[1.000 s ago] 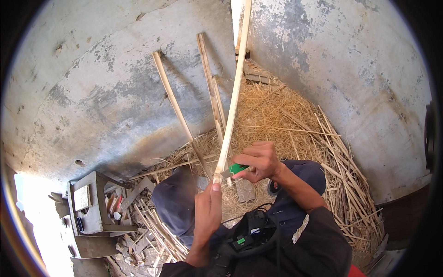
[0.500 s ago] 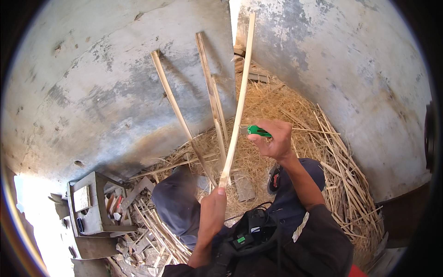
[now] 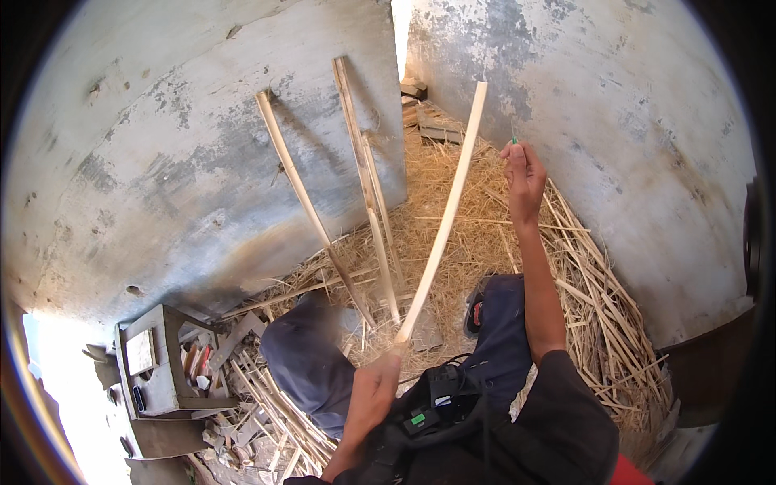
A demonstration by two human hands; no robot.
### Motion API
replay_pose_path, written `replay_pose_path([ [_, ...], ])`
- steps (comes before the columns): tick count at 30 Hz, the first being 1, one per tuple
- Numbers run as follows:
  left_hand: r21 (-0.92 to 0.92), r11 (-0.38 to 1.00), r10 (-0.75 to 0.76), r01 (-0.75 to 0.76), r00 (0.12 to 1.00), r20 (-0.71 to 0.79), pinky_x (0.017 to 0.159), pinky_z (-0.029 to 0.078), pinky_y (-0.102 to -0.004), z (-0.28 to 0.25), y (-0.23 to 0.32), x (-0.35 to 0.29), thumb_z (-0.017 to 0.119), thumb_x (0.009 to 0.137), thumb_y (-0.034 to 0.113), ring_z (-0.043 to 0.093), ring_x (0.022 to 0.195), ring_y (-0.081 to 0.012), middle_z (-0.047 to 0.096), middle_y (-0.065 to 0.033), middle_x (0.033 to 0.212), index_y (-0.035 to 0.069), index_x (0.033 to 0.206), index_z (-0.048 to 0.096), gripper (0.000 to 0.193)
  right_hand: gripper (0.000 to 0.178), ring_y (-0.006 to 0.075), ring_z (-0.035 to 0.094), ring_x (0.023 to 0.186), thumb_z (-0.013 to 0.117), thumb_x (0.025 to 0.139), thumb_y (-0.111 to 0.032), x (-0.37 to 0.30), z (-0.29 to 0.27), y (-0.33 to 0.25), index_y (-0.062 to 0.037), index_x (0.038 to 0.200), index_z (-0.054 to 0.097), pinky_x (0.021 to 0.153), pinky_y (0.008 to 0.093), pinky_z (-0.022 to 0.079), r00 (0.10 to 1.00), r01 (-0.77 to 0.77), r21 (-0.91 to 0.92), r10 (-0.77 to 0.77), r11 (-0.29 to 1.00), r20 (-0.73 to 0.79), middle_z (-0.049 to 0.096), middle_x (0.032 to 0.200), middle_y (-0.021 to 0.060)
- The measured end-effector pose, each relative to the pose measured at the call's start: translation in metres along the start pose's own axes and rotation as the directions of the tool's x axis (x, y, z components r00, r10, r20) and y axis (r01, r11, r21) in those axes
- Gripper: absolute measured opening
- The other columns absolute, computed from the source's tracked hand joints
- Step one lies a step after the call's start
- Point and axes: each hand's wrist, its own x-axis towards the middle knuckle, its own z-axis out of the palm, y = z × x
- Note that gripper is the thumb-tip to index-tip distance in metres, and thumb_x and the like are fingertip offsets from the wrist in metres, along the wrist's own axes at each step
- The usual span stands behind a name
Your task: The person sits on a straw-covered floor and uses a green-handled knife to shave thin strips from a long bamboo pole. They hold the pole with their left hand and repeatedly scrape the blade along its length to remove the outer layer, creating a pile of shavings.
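Observation:
My left hand (image 3: 373,386) is closed around the lower end of a long, pale wooden strip (image 3: 450,214). The strip rises at a slant away from me, slightly bowed, its far end free in the air. Higher and to the right, my right hand (image 3: 525,182) is closed on a green-handled knife (image 3: 514,141). Only a bit of the green handle shows past the fingers, with a faint thin blade line above it. The knife is apart from the strip.
Several wooden strips (image 3: 295,178) lean against the worn grey wall (image 3: 186,162) at left. Straw and shavings (image 3: 440,174) cover the floor between my knees. A heap of thin sticks (image 3: 602,323) lies at right. A wooden box stool (image 3: 153,356) with items inside stands at left.
My right hand has moved up and away with the knife, off the strip's side. The strip has tilted further right and its far end sits lower.

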Motion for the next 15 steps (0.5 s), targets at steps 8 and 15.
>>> replay_pose_path([
  [8,-0.056,0.998,0.016,-0.022,0.993,-0.113,0.059,0.038,-0.0304,-0.010,0.022,0.017,0.057,0.117,0.025,0.045,0.068,-0.0053,0.049,0.0034,0.068,-0.003,0.091,0.061,0.038,0.040,0.0157,0.059,0.056,0.069,0.108,-0.045,-0.062,0.036,-0.033,-0.0067,0.106,0.077,0.052,0.0327,0.042,0.892,0.221,-0.104,-0.158,0.970,0.423,0.065,0.069,0.0044],
  [15,-0.008,0.986,0.161,-0.168,0.959,-0.234,0.056,0.029,-0.0259,-0.005,0.025,0.031,0.051,0.120,0.027,0.036,0.064,-0.0034,0.043,0.0065,0.070,0.005,0.085,0.053,0.042,0.048,0.0215,0.055,0.053,0.068,0.106,-0.047,-0.101,0.058,-0.060,-0.0021,0.090,0.067,0.053,0.0357,0.044,0.853,0.284,0.067,-0.284,0.956,0.438,0.054,0.067,0.0077],
])
